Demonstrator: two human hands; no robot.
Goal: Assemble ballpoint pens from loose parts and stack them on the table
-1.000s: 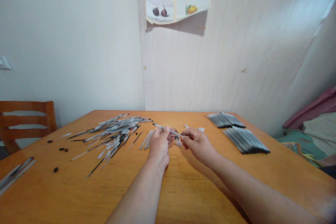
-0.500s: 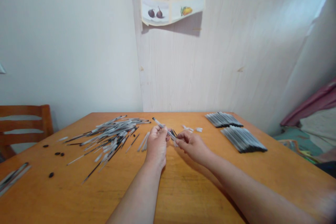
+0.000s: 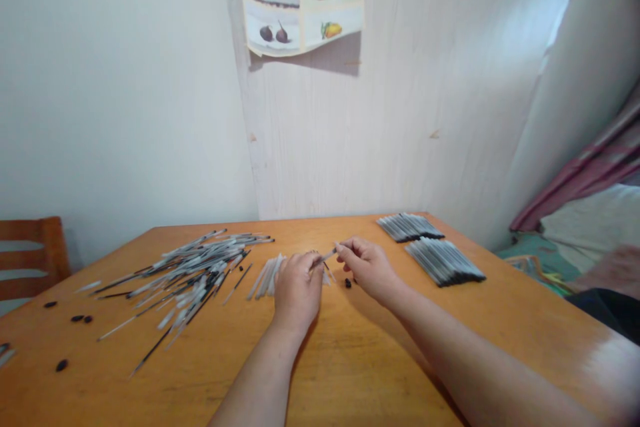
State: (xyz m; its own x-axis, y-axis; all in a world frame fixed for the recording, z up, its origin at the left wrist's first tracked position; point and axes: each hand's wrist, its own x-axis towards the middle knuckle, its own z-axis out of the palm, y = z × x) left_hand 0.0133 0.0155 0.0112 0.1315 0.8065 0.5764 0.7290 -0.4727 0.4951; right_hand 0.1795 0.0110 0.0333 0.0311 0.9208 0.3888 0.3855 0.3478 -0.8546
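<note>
Over the middle of the table, my left hand [image 3: 299,285] is closed around a pen [image 3: 327,255], whose clear end sticks out to the right. The thumb and fingers of my right hand [image 3: 369,267] pinch at that end; a small pale tip shows at the fingertips, too small to make out. Behind and beside my left hand lies a row of clear pen barrels [image 3: 264,279]. Two small black caps [image 3: 348,283] rest on the table below my right fingers.
A loose heap of pen parts and refills [image 3: 195,273] spreads over the left of the wooden table [image 3: 340,373]. Black caps [image 3: 77,318] lie near the left edge. Two neat stacks of pens [image 3: 443,260] sit at the back right. A chair [image 3: 33,257] stands at left.
The view has swung a little to the right. My left hand has turned over the pen, and its end that pointed up and left no longer shows. My right hand has risen slightly.
</note>
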